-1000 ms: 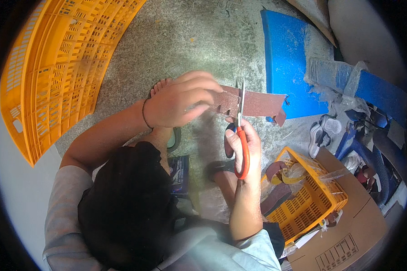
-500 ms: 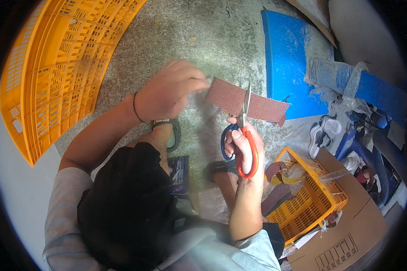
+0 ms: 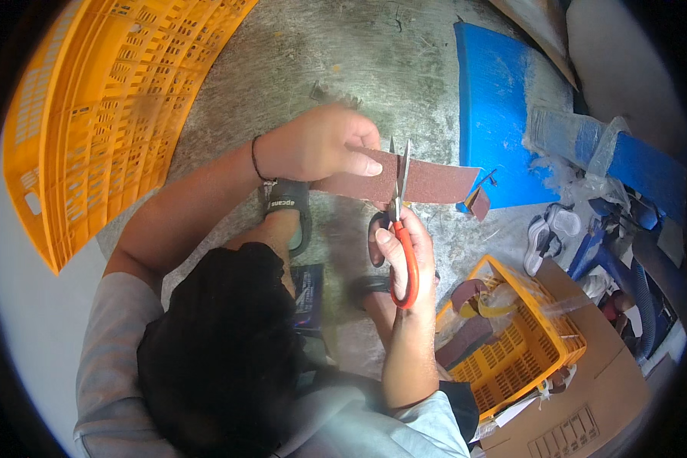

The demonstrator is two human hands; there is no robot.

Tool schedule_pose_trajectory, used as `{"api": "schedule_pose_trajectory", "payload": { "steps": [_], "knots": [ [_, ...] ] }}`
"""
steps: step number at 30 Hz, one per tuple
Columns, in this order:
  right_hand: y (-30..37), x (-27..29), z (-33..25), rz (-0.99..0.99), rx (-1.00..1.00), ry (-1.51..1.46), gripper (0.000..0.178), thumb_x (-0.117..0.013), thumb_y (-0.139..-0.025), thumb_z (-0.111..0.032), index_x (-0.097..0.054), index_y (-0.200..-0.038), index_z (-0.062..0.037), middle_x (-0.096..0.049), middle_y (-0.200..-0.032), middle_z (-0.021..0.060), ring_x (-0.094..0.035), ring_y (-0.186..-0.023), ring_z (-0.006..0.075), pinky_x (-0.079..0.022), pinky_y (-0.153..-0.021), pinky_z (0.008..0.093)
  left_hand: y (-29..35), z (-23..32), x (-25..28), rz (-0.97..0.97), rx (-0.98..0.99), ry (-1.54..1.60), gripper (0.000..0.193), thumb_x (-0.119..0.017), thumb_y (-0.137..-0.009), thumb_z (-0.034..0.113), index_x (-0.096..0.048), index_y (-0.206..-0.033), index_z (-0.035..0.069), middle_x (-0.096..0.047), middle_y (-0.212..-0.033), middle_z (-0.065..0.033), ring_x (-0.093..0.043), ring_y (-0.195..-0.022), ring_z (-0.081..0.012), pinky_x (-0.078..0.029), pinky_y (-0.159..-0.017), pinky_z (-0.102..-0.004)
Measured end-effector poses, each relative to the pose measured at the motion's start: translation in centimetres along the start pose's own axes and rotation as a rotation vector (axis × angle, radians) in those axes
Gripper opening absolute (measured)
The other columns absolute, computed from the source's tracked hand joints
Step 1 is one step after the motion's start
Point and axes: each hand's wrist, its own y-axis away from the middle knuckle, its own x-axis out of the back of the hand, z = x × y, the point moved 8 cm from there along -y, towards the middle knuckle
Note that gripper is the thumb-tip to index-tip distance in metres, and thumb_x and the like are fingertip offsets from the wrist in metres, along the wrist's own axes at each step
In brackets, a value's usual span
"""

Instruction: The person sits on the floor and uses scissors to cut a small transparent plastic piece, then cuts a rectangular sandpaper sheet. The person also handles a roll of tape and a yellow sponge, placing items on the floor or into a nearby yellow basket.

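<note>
A long reddish-brown strip that looks like sandpaper [image 3: 439,183] stretches in front of me above the floor. My left hand [image 3: 328,143] is closed on it toward its left end, the thumb on top. In my right hand [image 3: 418,248] is a pair of scissors [image 3: 409,267] with one red and one dark handle. Their blades point away from me, parted, and cross the strip near its middle, just right of my left thumb. A small brown flap [image 3: 478,204] hangs by the strip's right end.
A large orange crate [image 3: 53,229] stands at the left. Lower right, a smaller orange crate [image 3: 569,343] holds brown strip scraps beside a cardboard box [image 3: 611,382]. Further right are a blue board [image 3: 492,114], a shoe [image 3: 538,243] and clutter. My knee and sandalled feet are below my hands.
My left hand has moved right and taken hold of the strip. The strip and scissors have shifted a little left, and the blades now straddle the strip.
</note>
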Motion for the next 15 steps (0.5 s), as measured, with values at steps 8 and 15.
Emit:
{"api": "schedule_pose_trajectory", "payload": {
  "steps": [8,15],
  "knots": [
    [0.5,-0.3,-0.9,-0.176,-0.082,-0.036,0.059,-0.071,-0.086,-0.034,-0.055,-0.129,0.0035,-0.060,-0.086,0.0051,-0.055,-0.070,0.0135,-0.042,-0.065,0.0255,0.3,0.0,0.1,-0.171,-0.019,0.113,0.018,-0.073,-0.088,0.014,-0.065,-0.094,0.000,-0.070,-0.084,-0.0026,-0.061,-0.076,-0.0076,-0.048,-0.069,-0.0245],
    [0.9,-0.5,-0.7,-0.088,-0.025,0.024,0.053,-0.075,-0.088,-0.023,-0.055,-0.130,0.0021,-0.055,-0.085,-0.0003,-0.049,-0.072,0.0083,-0.038,-0.065,0.0216,1.1,-1.4,1.4,0.028,0.112,0.333,0.028,-0.074,-0.085,0.022,-0.067,-0.102,0.001,-0.072,-0.088,-0.0069,-0.062,-0.081,-0.0118,-0.050,-0.074,-0.0285]
  ]
}}
